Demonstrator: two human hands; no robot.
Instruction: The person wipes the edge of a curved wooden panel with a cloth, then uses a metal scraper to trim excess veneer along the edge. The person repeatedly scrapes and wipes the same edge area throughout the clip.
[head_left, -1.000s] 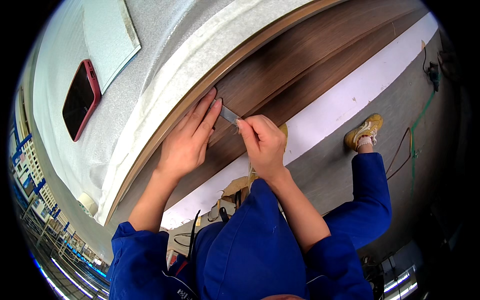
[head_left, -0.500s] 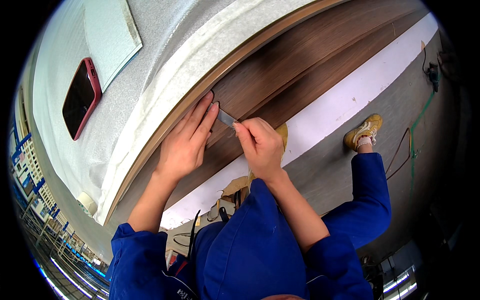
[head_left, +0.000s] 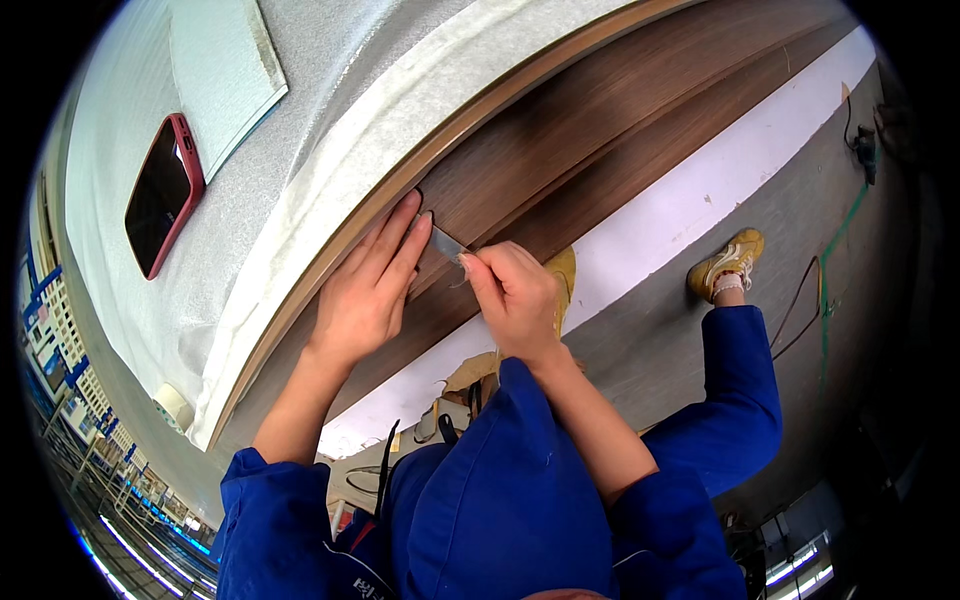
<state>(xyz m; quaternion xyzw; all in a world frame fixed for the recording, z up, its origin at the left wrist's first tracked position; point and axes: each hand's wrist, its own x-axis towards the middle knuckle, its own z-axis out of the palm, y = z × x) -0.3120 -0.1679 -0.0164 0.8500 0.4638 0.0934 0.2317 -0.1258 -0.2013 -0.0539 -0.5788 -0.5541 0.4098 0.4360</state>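
My left hand (head_left: pixel 365 295) lies on the dark brown curved wooden panel (head_left: pixel 590 110), fingers straight and close to the narrow wooden rim (head_left: pixel 277 330), fingertips at the upper end of a thin grey metal strip (head_left: pixel 446 242). My right hand (head_left: pixel 513 300) pinches the strip's lower end between thumb and bent fingers, with a small pale wisp beside the thumb. The strip lies across the panel at a slant, partly hidden by my fingers.
On the white padded covering (head_left: pixel 245 190) at left lie a red-cased phone (head_left: pixel 160 200) and a pale sheet (head_left: pixel 225 70). A white strip (head_left: pixel 700 165) borders the panel. My shoe (head_left: pixel 728 265), a dark corded tool (head_left: pixel 865 150) and cables are on the grey floor at right.
Both hands and the grey strip have shifted a short way down and to the left along the wooden rim. My right hand keeps its pinch on the strip.
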